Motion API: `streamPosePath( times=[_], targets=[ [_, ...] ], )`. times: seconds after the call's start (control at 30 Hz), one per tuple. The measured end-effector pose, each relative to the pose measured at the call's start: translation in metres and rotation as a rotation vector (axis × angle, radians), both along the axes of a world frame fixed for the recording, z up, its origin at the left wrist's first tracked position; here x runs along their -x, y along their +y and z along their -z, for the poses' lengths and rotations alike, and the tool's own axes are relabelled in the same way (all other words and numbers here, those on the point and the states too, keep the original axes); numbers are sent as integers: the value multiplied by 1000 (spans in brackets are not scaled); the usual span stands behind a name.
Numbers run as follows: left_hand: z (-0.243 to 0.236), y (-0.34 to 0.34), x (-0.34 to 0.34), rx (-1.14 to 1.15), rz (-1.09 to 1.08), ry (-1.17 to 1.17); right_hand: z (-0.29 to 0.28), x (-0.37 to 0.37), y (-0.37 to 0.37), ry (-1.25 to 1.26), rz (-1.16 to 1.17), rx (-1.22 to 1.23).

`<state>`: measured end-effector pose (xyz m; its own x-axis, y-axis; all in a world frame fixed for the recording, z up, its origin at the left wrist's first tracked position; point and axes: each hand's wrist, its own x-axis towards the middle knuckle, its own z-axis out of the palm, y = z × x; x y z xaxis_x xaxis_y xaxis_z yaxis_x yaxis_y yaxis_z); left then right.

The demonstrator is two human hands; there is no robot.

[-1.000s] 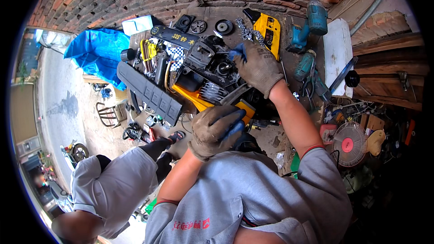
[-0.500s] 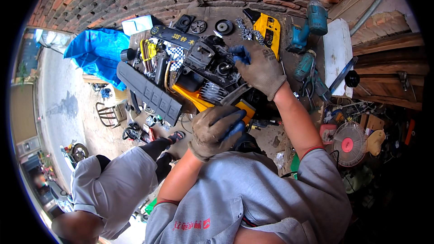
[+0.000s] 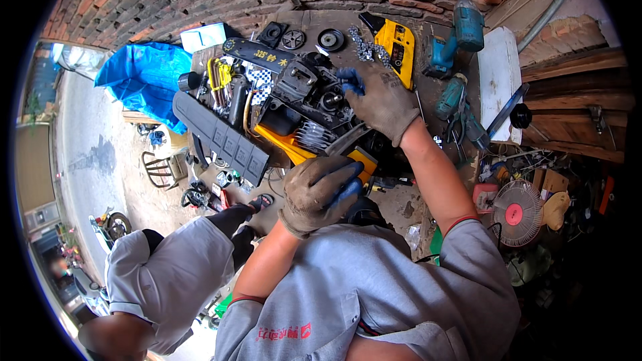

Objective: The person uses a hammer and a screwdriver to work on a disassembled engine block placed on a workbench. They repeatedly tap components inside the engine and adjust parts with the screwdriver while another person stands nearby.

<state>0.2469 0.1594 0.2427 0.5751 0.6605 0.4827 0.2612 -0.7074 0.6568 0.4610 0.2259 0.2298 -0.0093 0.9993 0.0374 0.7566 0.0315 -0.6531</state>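
Observation:
A partly dismantled chainsaw (image 3: pixel 297 83) lies on the workbench, with its dark inner parts, metal cooling fins and yellow casing exposed. My right hand (image 3: pixel 384 97), in a grey-brown glove with blue fingertips, hovers over its right side by a round shaft end. Its fingers are bent but apart, and I see nothing between them. My left hand (image 3: pixel 317 190), gloved alike, is closed at the saw's near end beside a yellow part (image 3: pixel 364 164). Whatever the left fingers hold is hidden beneath them. A black ribbed bar cover (image 3: pixel 221 137) lies to the left.
Behind the saw lie a guide bar (image 3: pixel 257 53), a black round part (image 3: pixel 331 39), a chain (image 3: pixel 368 47) and a yellow cover (image 3: pixel 399 47). Teal power tools (image 3: pixel 468 27) stand at right. A blue tarp (image 3: pixel 144 73) hangs at left; another person (image 3: pixel 174 274) is nearby.
My right hand has shifted slightly left and down, and its fingers look a little more stretched out. My left hand stays where it was.

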Motion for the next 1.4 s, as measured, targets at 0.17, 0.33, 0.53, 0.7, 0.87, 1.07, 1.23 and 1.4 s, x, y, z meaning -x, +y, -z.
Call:
streamPosePath(
  times=[0.17, 0.33, 0.53, 0.7, 0.87, 1.07, 1.23, 1.4],
  targets=[
    [0, 1, 0, 1, 5, 2, 6, -2, -2, -1, 7, -101],
    [0, 1, 0, -13, 5, 5, 4, -3, 2, -3, -12, -9],
    [0, 0, 0, -16, -3, 18, -6, 0, -5, -103, 85, -40],
    [0, 0, 0, -13, 1, 8, -8, 1, -2, -173, 44, -47],
    [2, 0, 1, -17, 2, 7, 5, -4, 2, -91, 46, 9],
    [0, 0, 0, -27, -3, 13, 4, -6, 1, 5, 129, 180],
    [-1, 1, 0, -20, 3, 17, 9, -5, 5, -36, 65, 134],
    [-1, 1, 0, -15, 10, 16, 8, -3, 0, -92, 120, -22]
  ],
)
